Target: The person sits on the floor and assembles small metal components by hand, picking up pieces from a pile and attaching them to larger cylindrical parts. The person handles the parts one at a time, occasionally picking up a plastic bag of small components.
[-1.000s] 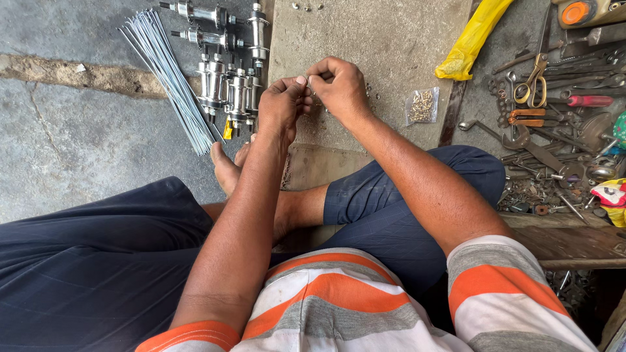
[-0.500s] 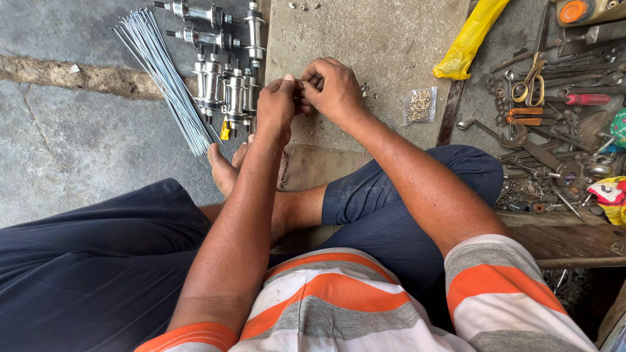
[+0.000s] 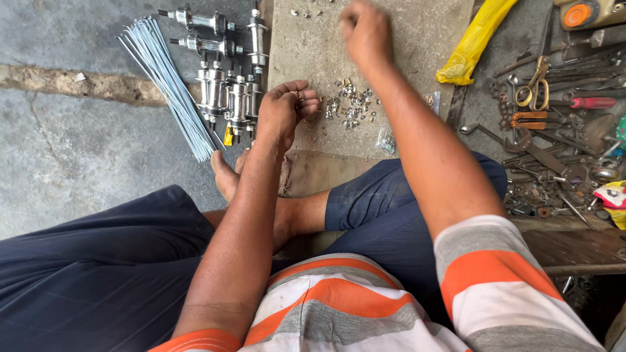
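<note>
Your hands have parted: your right hand (image 3: 366, 29) now reaches toward the frame's top, fingers curled, contents unseen. Your left hand (image 3: 285, 111) stays centre-frame, fingertips pinching a small metal part (image 3: 299, 99) beside the scattered nuts (image 3: 352, 107).

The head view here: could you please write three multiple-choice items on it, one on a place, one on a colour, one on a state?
1. Where does the bundle of thin spokes lie?
A. on the floor, left of the metal hubs
B. on the person's lap
C. among the tools at right

2. What colour is the bag on the slab's right edge?
A. blue
B. yellow
C. white

3. How is the left hand?
A. flat and open on the floor
B. curled, fingers pinched on a small metal part
C. gripping the scissors

Answers:
1 A, the spokes lie on the concrete beside the hubs.
2 B, the bag is plainly yellow.
3 B, its fingertips close on a small part beside the heap of small nuts, while the right hand reaches further up the slab.
</note>
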